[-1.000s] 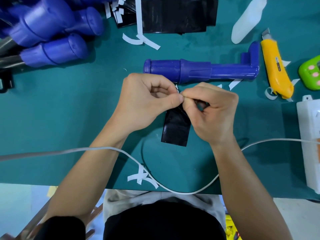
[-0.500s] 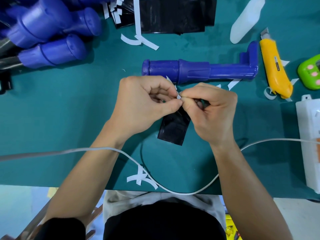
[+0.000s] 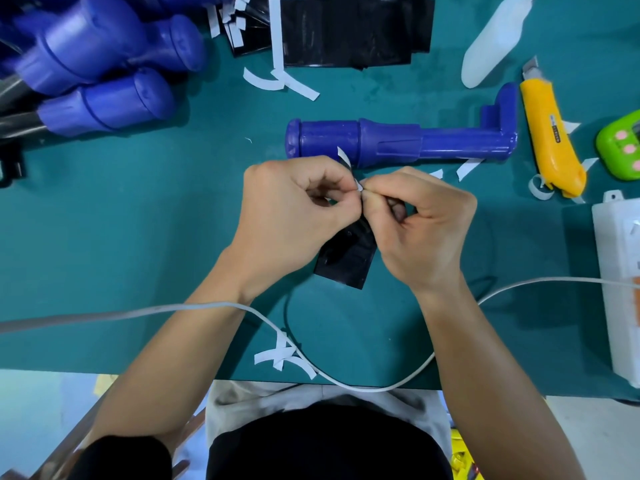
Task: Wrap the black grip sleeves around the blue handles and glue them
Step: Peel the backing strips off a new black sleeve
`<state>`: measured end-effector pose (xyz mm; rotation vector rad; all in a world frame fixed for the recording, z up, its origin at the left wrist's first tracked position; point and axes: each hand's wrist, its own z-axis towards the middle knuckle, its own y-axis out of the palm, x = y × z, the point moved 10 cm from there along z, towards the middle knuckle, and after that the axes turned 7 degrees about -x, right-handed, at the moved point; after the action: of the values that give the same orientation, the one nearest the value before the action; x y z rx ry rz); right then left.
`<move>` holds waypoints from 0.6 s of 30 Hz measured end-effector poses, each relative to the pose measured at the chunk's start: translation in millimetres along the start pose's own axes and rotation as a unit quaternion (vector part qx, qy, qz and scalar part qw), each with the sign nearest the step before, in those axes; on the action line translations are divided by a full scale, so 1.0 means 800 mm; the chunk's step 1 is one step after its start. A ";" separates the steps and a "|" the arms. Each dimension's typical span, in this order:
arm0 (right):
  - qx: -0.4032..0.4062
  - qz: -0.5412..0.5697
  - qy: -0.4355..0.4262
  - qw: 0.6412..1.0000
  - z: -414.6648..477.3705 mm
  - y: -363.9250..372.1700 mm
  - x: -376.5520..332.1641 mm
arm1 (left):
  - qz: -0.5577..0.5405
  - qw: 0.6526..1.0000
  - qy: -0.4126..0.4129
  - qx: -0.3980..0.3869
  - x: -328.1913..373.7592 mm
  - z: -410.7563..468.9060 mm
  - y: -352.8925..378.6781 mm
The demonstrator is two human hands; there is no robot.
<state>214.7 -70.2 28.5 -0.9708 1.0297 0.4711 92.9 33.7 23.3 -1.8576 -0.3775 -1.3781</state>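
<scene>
A black grip sleeve (image 3: 348, 259) hangs between my two hands above the green mat. My right hand (image 3: 419, 230) pinches its upper edge, most of which the fingers hide. My left hand (image 3: 294, 216) pinches a thin white backing strip (image 3: 344, 160) that curls up from that edge. Just beyond the hands a blue handle (image 3: 398, 143) lies flat on the mat, its long axis running left to right. A stack of black sleeves (image 3: 353, 29) lies at the top centre.
Several more blue handles (image 3: 104, 64) are piled at top left. A white glue bottle (image 3: 495, 46), a yellow utility knife (image 3: 550, 133), a green timer (image 3: 623, 147) and a white power strip (image 3: 620, 282) sit on the right. A white cable (image 3: 207, 306) crosses near the front edge. White strips (image 3: 284, 358) litter the mat.
The white backing strip has peeled further off the sleeve and now sticks up past my left fingers. The sleeve's lower end has swung slightly left. Both hands stay pinched together.
</scene>
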 end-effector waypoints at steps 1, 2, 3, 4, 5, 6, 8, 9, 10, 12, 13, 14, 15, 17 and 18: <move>0.001 -0.001 0.002 1.000 0.000 0.000 0.000 | 0.012 1.000 0.004 0.008 0.001 -0.002 0.000; 0.001 0.000 0.002 1.000 0.000 0.000 -0.001 | 0.021 1.000 0.007 0.015 0.002 -0.003 0.000; 0.001 0.000 0.001 1.000 0.000 0.000 -0.002 | 0.024 0.999 0.009 0.019 0.002 -0.004 0.000; 0.001 0.002 0.002 1.000 0.000 0.000 -0.002 | 0.023 0.999 0.010 0.020 0.001 -0.004 0.001; 0.001 0.004 0.004 1.000 0.000 0.001 -0.001 | 0.019 1.000 0.010 0.016 0.001 -0.003 0.002; 0.001 0.008 0.007 1.000 0.000 0.001 -0.001 | 0.011 1.000 0.011 0.009 0.000 -0.001 0.004; 0.004 0.018 0.016 1.000 0.000 0.002 0.001 | -0.009 1.000 0.011 -0.007 -0.003 0.003 0.006; 0.007 0.023 0.020 1.000 0.000 0.002 0.002 | -0.021 1.000 0.009 -0.014 -0.005 0.005 0.007; 0.008 0.027 0.024 0.999 0.000 0.002 0.002 | -0.031 0.999 0.007 -0.021 -0.008 0.007 0.009; 0.012 0.032 0.029 0.999 0.000 0.001 0.003 | -0.046 0.998 0.002 -0.030 -0.011 0.009 0.011; 0.014 0.034 0.030 0.999 0.001 0.000 0.004 | -0.052 0.998 0.002 -0.034 -0.012 0.010 0.013; 0.015 0.037 0.031 0.999 0.001 0.000 0.004 | -0.057 0.998 0.002 -0.038 -0.013 0.011 0.013; 0.016 0.038 0.032 0.999 0.001 -0.001 0.005 | -0.062 0.997 0.003 -0.043 -0.014 0.012 0.014; 0.018 0.038 0.034 0.999 0.001 -0.001 0.005 | -0.066 0.996 0.002 -0.052 -0.014 0.013 0.016; 0.019 0.037 0.034 0.999 0.001 -0.002 0.005 | -0.066 0.996 0.000 -0.056 -0.015 0.013 0.016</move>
<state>218.3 -70.6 25.8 -0.9221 1.1351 0.4814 104.0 35.4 6.0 -1.9537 -0.4386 -1.5155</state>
